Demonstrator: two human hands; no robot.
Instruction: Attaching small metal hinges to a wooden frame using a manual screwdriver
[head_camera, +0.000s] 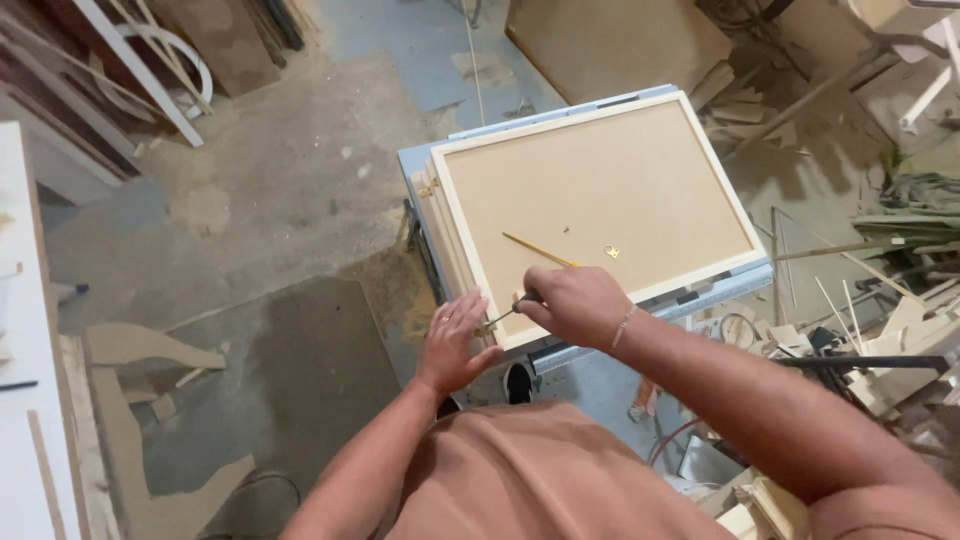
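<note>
Frame (600, 195) lies flat on a small blue table (415, 165), with more frames stacked under it, and you are working at its near left corner. Your right hand (575, 300) is closed round the dark handle of a screwdriver (508, 312), whose shaft slants down and left to a small brass fitting (487, 326) on the white edge. Your left hand (455, 340) rests against that same corner, fingers loosely together and a little curled, fingertips just beside the fitting; whether they pinch it or only steady it cannot be told.

To do this well, I would say keep the shaft in line with the screw rather than slanted, since a tilted tip is likely to slip and scar the white edge. Press down before you turn. Keep the left fingertips to the side of the tip, not ahead of it.

On the brown backing, apart from your hands, lie a pencil (540, 249), a second brass fitting (611, 251) and a tiny dark speck, perhaps a screw (567, 230).
</note>
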